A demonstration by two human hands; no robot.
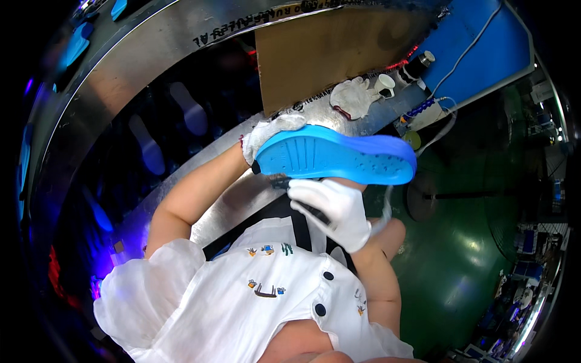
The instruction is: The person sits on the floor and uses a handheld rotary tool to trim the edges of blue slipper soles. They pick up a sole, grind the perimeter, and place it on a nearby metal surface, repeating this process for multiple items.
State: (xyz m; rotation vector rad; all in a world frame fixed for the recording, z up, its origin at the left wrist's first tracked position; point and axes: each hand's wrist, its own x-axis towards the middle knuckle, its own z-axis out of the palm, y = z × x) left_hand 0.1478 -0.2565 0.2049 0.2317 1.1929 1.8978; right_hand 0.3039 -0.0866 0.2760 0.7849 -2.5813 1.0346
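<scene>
A bright blue shoe sole (336, 156) lies lengthwise across the middle of the view, with grooves toward its left end and small pits toward its right. My left hand (272, 132), in a white knit glove, grips its left end from behind, and a small black piece shows at that end. Just below the sole is my right hand (333, 209) in a white glove. Its fingertips and thumb come close together in a pinch; what they hold, if anything, I cannot make out. A blurred pale strip (385, 212) runs beside the right hand.
Ahead, a metal ledge carries a loose white glove (353, 97), a white cup (384, 85) and a dark flask (417, 65). Brown cardboard (339, 51) stands behind it. Several soles, including a violet-lit sole (189, 109), lie at left. A blue tabletop (478, 45) is far right.
</scene>
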